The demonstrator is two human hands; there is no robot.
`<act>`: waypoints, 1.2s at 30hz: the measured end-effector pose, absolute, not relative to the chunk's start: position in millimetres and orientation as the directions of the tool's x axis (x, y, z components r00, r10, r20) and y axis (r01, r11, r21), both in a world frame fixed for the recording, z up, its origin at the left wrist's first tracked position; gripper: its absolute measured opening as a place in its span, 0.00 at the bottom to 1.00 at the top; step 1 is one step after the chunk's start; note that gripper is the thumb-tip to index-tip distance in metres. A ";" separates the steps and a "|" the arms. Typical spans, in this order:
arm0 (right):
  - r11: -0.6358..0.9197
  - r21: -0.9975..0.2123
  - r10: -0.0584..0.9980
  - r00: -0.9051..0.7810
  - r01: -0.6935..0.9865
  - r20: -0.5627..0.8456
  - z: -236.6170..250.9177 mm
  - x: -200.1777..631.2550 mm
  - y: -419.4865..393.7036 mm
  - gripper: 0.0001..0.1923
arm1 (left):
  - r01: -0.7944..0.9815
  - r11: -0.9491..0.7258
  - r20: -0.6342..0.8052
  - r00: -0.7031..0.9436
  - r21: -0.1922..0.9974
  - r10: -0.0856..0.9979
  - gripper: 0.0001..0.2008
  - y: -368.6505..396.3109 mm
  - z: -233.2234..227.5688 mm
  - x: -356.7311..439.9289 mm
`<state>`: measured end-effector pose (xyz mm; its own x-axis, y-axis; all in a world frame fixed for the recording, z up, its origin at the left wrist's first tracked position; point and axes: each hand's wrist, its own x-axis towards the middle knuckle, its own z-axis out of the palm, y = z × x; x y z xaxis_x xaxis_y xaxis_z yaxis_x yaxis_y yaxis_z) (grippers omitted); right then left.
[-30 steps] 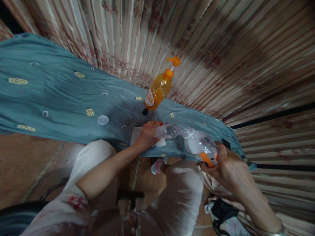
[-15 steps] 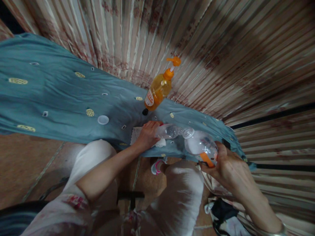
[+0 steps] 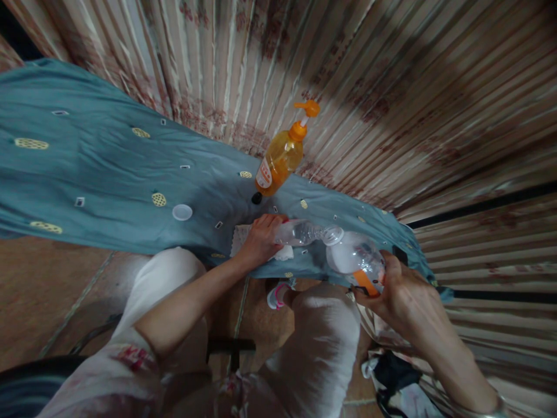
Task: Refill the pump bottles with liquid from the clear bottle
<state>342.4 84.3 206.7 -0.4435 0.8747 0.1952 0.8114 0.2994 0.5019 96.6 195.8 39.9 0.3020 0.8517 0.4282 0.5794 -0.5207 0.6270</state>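
My left hand point(image 3: 260, 241) is wrapped around a small clear plastic bottle point(image 3: 296, 232), which stands over a white cloth point(image 3: 240, 237) on the table. In my right hand point(image 3: 398, 281) is a larger clear plastic bottle point(image 3: 354, 258) with an orange band, tilted with its mouth towards the small bottle. The two bottle mouths meet or nearly meet; I cannot tell whether they touch. Any liquid passing between them is too clear to make out. Beyond my left hand, an orange pump bottle point(image 3: 281, 159) of yellow liquid stands upright.
A blue-green cloth with pineapple prints point(image 3: 108, 162) covers the long table. To the left lies a small round white lid point(image 3: 182, 212). A small black object point(image 3: 256, 198) is at the pump bottle's foot. Pleated curtains point(image 3: 369, 87) hang along the far edge.
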 end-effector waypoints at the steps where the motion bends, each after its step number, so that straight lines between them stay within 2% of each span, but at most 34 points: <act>1: 0.303 0.502 0.873 -0.448 0.810 0.195 206.9 342.4 84.4 0.23 | 0.579 -0.522 0.427 0.305 0.626 0.851 0.24 195.9 39.9 96.5; 7: 0.305 0.477 0.881 -0.435 0.824 0.188 205.4 344.4 84.2 0.23 | 0.564 -0.530 0.426 0.317 0.633 0.847 0.26 196.5 38.4 96.4; 36: 0.302 0.506 0.867 -0.453 0.808 0.206 206.8 343.2 84.3 0.22 | 0.560 -0.551 0.460 0.310 0.619 0.832 0.25 196.4 36.2 97.2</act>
